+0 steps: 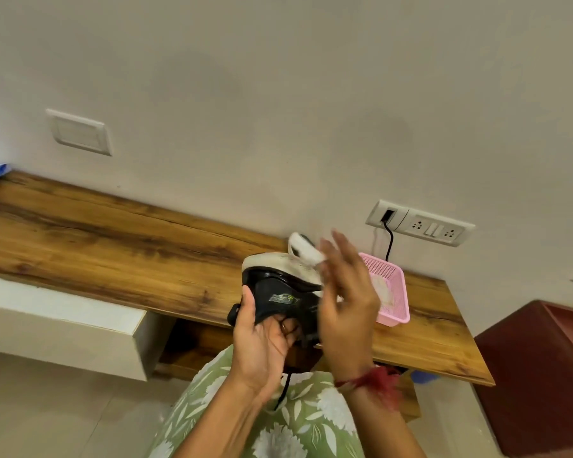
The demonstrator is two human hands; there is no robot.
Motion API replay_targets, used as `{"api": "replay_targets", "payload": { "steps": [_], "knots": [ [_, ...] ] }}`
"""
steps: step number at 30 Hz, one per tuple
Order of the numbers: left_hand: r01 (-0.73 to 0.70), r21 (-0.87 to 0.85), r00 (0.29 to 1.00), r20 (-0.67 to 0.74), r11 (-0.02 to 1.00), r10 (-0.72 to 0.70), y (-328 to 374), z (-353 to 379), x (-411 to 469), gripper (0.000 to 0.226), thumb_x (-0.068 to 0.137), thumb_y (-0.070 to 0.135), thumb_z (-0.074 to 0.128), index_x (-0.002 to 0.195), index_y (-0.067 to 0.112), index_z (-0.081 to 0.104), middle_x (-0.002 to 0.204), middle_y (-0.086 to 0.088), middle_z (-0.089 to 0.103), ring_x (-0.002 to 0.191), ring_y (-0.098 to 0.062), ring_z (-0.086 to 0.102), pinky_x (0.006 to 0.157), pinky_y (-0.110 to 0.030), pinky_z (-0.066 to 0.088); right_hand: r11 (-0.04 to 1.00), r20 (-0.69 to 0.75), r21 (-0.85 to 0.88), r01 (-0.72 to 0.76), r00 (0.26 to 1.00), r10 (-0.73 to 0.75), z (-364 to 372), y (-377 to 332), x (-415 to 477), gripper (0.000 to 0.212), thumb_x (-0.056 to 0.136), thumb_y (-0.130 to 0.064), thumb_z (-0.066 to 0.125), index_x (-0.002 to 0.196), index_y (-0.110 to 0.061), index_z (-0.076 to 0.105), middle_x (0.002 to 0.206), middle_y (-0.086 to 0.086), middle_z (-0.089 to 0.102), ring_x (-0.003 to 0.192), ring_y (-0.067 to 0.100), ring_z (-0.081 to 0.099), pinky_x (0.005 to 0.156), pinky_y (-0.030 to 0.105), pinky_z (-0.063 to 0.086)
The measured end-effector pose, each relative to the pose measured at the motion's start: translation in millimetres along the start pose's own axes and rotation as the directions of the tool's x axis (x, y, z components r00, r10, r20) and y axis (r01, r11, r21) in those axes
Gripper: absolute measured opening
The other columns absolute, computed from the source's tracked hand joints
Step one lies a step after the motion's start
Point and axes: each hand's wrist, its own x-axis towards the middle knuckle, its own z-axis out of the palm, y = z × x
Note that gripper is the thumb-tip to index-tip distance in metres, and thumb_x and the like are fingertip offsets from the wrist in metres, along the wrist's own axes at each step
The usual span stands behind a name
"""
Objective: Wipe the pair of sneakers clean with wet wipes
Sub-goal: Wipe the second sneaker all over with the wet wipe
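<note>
The black sneaker [278, 294] is gripped from below by the left hand [262, 338], white sole uppermost; a wet wipe [306, 251] is pressed onto that sole by straightened fingers of the right hand [344, 302].

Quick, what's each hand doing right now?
Left hand: grips the black, white-soled sneaker.
Right hand: blurred, against a white wet wipe at the sole; grip cannot be told.

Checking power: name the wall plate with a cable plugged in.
The right plate above the pink basket; the left plate has no cable.
</note>
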Motion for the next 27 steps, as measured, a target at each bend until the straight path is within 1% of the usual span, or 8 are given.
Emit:
{"api": "replay_targets", "payload": {
  "steps": [2, 4, 7, 11, 17, 21, 24, 27],
  "knots": [
    [-0.006, -0.053, 0.998, 0.059, 0.999, 0.009, -1.9, -3.4, 5.4, 0.073, 0.080, 0.059, 0.038, 0.126, 0.006, 0.057, 0.105, -0.019, 0.068, 0.088, -0.025, 0.065, 0.083, -0.039, 0.049, 0.988, -0.129, -0.034, -0.153, 0.981, 0.147, -4.8, 20.1, -0.2, 0.026, 0.091, -0.004, 0.056, 0.112, -0.013, 0.066, 0.115, 0.003, 0.065, 0.108, -0.005, 0.054, 0.089, 0.020, 0.046],
    [-0.012, -0.077, 0.995, 0.096, 0.997, 0.019, -0.2, -2.5, 2.6, 0.076, 0.079, 0.064, 0.036, 0.125, 0.008, 0.058, 0.115, -0.021, 0.066, 0.103, -0.030, 0.063, 0.087, -0.042, 0.048, 0.971, -0.077, -0.065, -0.230, 0.971, 0.225, -0.9, 32.5, -5.5, 0.026, 0.090, -0.003, 0.056, 0.104, -0.022, 0.067, 0.100, -0.001, 0.069, 0.094, -0.002, 0.059, 0.077, 0.019, 0.047],
    [0.017, -0.118, 0.997, 0.070, 0.993, -0.008, -0.3, -3.2, 3.2, 0.078, 0.083, 0.068, 0.031, 0.123, 0.007, 0.060, 0.113, -0.022, 0.067, 0.099, -0.029, 0.065, 0.084, -0.042, 0.049, 0.973, -0.050, -0.085, -0.214, 0.976, 0.210, 9.2, 30.0, -13.4, 0.026, 0.090, -0.002, 0.055, 0.105, -0.018, 0.069, 0.099, -0.004, 0.069, 0.093, 0.003, 0.062, 0.080, 0.022, 0.050],
    [0.030, -0.104, 0.997, 0.068, 0.994, -0.023, -3.0, -2.3, 2.9, 0.068, 0.094, 0.057, 0.026, 0.113, 0.005, 0.064, 0.099, -0.017, 0.071, 0.082, -0.020, 0.070, 0.067, -0.030, 0.058, 0.990, 0.023, -0.136, -0.029, 0.999, 0.033, 24.0, 9.7, -15.0, 0.030, 0.089, -0.008, 0.044, 0.109, -0.010, 0.066, 0.109, 0.002, 0.067, 0.105, 0.007, 0.058, 0.092, 0.024, 0.046],
    [0.049, -0.103, 0.998, 0.041, 0.993, -0.045, -5.1, -1.0, -3.0, 0.057, 0.090, 0.052, 0.037, 0.122, 0.011, 0.061, 0.118, -0.014, 0.067, 0.112, -0.026, 0.063, 0.102, -0.037, 0.042, 0.894, 0.271, -0.348, 0.281, 0.943, -0.191, 35.9, -2.8, -8.5, 0.028, 0.084, -0.011, 0.048, 0.106, -0.007, 0.065, 0.110, 0.008, 0.067, 0.109, 0.020, 0.060, 0.092, 0.027, 0.047],
    [0.036, -0.189, 0.999, 0.016, 0.981, -0.033, -9.2, 1.6, -5.3, 0.044, 0.096, 0.040, 0.036, 0.119, 0.011, 0.061, 0.115, -0.011, 0.068, 0.111, -0.022, 0.061, 0.097, -0.034, 0.043, 0.790, 0.501, -0.420, 0.448, 0.840, -0.209, 45.0, -10.6, -4.9, 0.025, 0.067, -0.002, 0.070, 0.091, -0.011, 0.067, 0.093, 0.004, 0.069, 0.106, 0.023, 0.061, 0.090, 0.032, 0.048],
    [0.026, -0.158, 1.000, 0.017, 0.987, -0.024, -9.9, 1.9, -5.6, 0.053, 0.089, 0.045, 0.042, 0.120, 0.007, 0.061, 0.116, -0.016, 0.067, 0.112, -0.026, 0.061, 0.101, -0.035, 0.042, 0.930, 0.435, -0.257, 0.265, 0.890, -0.133, 29.9, -17.1, -6.5, 0.028, 0.076, -0.003, 0.061, 0.099, -0.018, 0.069, 0.096, -0.005, 0.069, 0.106, 0.013, 0.058, 0.092, 0.027, 0.046],
    [0.009, -0.141, 1.000, 0.002, 0.990, -0.009, -3.5, -2.3, 0.4, 0.059, 0.090, 0.055, 0.036, 0.111, 0.007, 0.065, 0.096, -0.018, 0.067, 0.085, -0.025, 0.065, 0.081, -0.036, 0.049, 0.988, 0.108, 0.055, -0.146, 0.984, 0.140, -1.4, -15.6, -10.9, 0.025, 0.090, -0.005, 0.054, 0.105, -0.019, 0.069, 0.101, -0.013, 0.067, 0.098, 0.000, 0.058, 0.082, 0.016, 0.047]
  ]
}}
